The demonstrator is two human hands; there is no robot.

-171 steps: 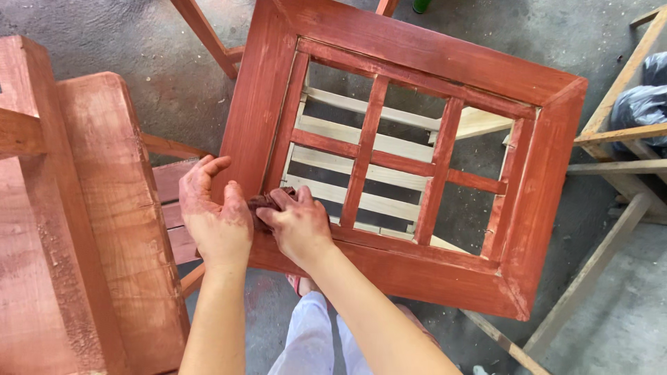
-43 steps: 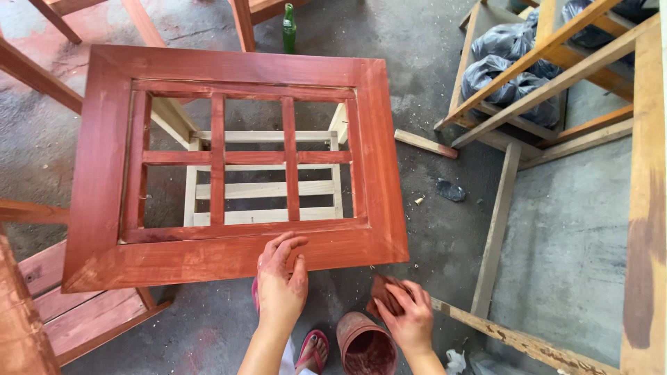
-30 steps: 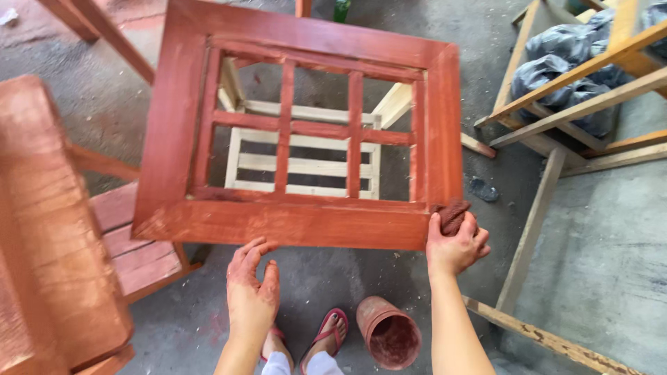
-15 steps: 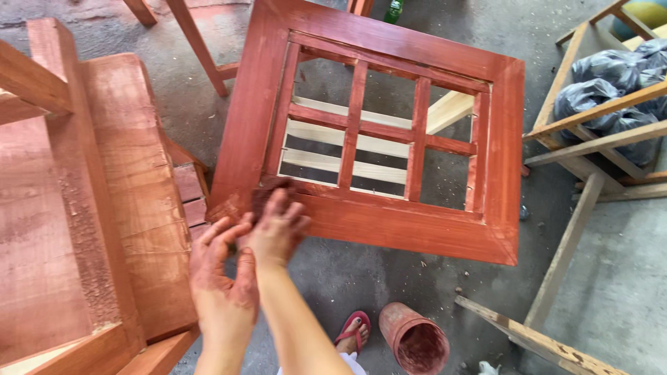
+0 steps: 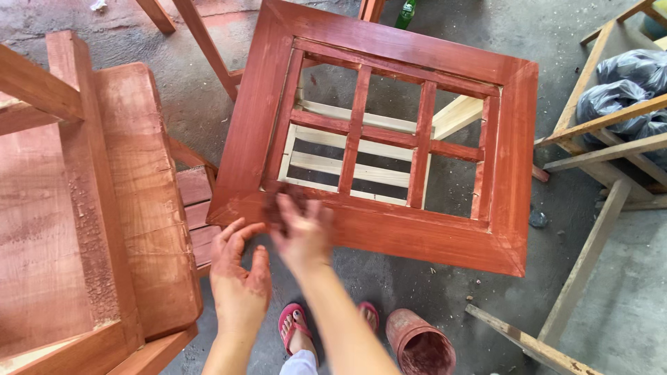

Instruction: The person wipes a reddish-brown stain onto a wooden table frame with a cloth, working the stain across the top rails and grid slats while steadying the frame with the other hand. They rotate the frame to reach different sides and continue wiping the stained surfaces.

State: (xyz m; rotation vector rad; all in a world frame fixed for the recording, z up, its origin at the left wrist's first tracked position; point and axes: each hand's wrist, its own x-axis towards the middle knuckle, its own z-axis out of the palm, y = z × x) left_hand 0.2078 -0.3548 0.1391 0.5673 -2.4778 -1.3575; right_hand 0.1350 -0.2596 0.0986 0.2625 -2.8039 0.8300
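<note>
Head view, looking down: red-stained wooden frame [image 5: 389,139] sits tilted in front of me, raised off the concrete floor [image 5: 445,292] on pale unstained slats [image 5: 361,149] that show through its openings. Wide mitred border, inner grid of one crossbar and two uprights making six openings. Stain is even on the border, patchier near the inner left edge.

Hard to read: my right hand [image 5: 300,226] is motion-blurred over the frame's near-left corner, with a dark smudge [image 5: 281,201] at its fingertips. Looks like a rag or pad, but I cannot tell what it is, nor whether the grip is clenched on it or just pressing flat. What the frame rests on below the slats is hidden. Big stained furniture piece [image 5: 90,208] on the left is cut off by the edge, kind unclear. Bottom edge cuts off my forearms.

Pose: right hand reaches forward, palm down, fingers on the frame's near rail. Left hand [image 5: 240,274] hangs just off the frame's near-left corner, released, fingers spread and slightly curled, touching nothing, stained red. Right forearm crosses diagonally from bottom centre.

Nearby: reddish bucket [image 5: 420,344] on the floor by my sandalled feet [image 5: 295,326], bare wooden frames [image 5: 604,132] and black bags [image 5: 625,83] at right, green bottle [image 5: 406,14] at top.
</note>
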